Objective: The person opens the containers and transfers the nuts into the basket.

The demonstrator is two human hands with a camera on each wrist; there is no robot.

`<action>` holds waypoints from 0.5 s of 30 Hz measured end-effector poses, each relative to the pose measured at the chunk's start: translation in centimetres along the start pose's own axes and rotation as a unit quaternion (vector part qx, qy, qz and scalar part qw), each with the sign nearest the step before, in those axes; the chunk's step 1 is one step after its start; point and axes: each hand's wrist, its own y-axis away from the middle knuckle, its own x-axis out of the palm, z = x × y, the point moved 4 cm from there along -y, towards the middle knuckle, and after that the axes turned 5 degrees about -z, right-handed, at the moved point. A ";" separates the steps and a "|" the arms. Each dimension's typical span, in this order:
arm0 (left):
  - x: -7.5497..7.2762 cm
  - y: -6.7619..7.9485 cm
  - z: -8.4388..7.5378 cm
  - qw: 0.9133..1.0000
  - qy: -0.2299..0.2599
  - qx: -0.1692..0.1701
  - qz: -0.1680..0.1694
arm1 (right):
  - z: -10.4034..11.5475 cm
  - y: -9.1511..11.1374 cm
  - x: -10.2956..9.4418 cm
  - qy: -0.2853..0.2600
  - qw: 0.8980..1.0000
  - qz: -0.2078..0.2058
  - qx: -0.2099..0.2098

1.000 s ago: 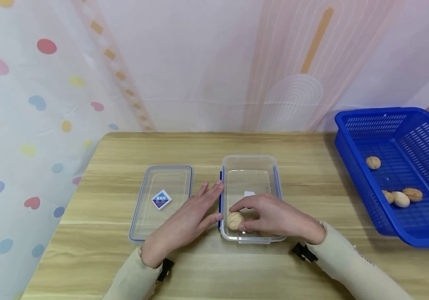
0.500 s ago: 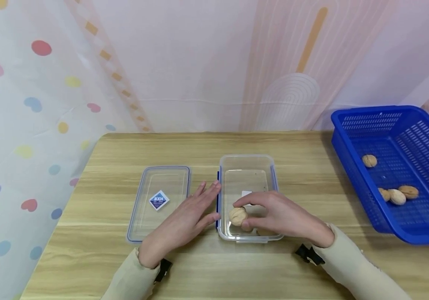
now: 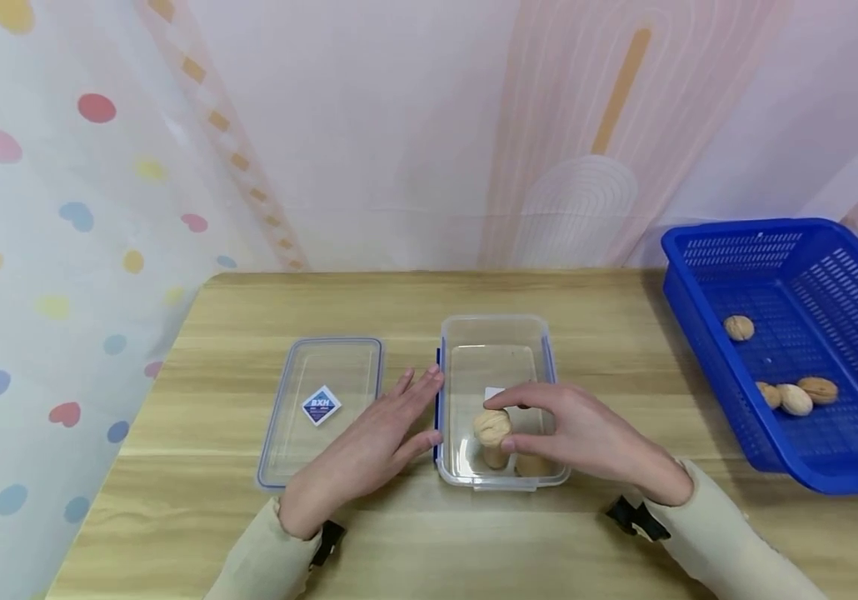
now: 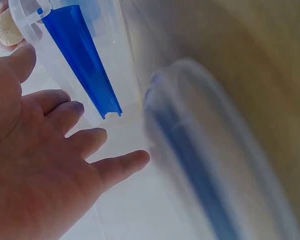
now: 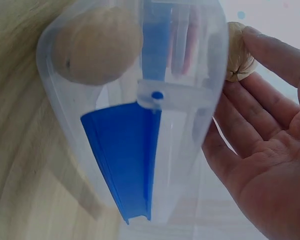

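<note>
Right hand (image 3: 586, 429): reaches in from the right, palm arched over the container's near half; index finger and thumb pinch a walnut, parted only by its width.
Held walnut (image 3: 492, 427): at the right fingertips, appearing at or just above the rim.
Left hand (image 3: 376, 442): slants forward and rightward, fingers loosely extended, thumb apart, grasping nothing; its tips lie at the container's left side, contact unclear.
Container (image 3: 492, 362): beneath the right fingers, topless, a blue clip (image 4: 82, 60) hanging along the side nearest the left fingertips.
Lower walnut (image 5: 97, 47): inside the container, below the right hand.
Lid (image 3: 331, 362): flat on the table (image 3: 429, 546), left of the left fingers, its near corner beside that wrist.
Basket (image 3: 710, 350): well right of the right fingers, with four walnuts (image 3: 796, 400).
Edges and room: the left rim stands between the held walnut and left fingertips; the container's bare far half extends ahead of the right fingers; bare table separates the right hand from the basket.
</note>
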 end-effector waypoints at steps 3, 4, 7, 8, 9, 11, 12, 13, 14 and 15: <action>-0.1 0.1 -0.2 1.000 -0.007 0.004 0.001 | -0.1 0.4 -0.3 -0.007 1.000 -0.013 -0.001; -0.1 0.1 -0.3 1.000 -0.010 0.003 0.003 | 0.0 0.6 -0.4 -0.009 1.000 -0.018 -0.001; 0.0 -0.1 -0.6 1.000 -0.018 0.012 0.008 | 0.0 1.3 -1.0 -0.008 0.999 -0.040 0.010; 0.1 -0.2 -0.6 1.000 -0.021 0.014 0.011 | 0.0 1.6 -1.2 -0.005 0.999 -0.047 0.014; 0.2 -0.3 -0.7 1.000 -0.023 0.015 0.013 | 0.1 1.8 -1.4 -0.002 0.998 -0.055 0.015; 0.3 -0.3 -0.7 0.999 -0.028 0.018 0.015 | 0.1 2.2 -2.0 0.003 0.998 -0.068 0.017; 0.3 -0.3 -0.7 0.999 -0.031 0.018 0.016 | 0.2 2.4 -2.3 0.007 0.997 -0.075 0.014; 0.3 -0.3 -0.7 0.999 -0.032 0.016 0.015 | 0.2 2.5 -2.5 0.011 0.997 -0.081 0.010; 0.3 -0.2 -0.7 0.999 -0.033 0.016 0.014 | 0.3 2.7 -2.8 0.014 0.996 -0.089 0.006; 0.3 -0.2 -0.7 0.999 -0.034 0.015 0.013 | 0.3 2.9 -3.1 0.016 0.995 -0.098 0.003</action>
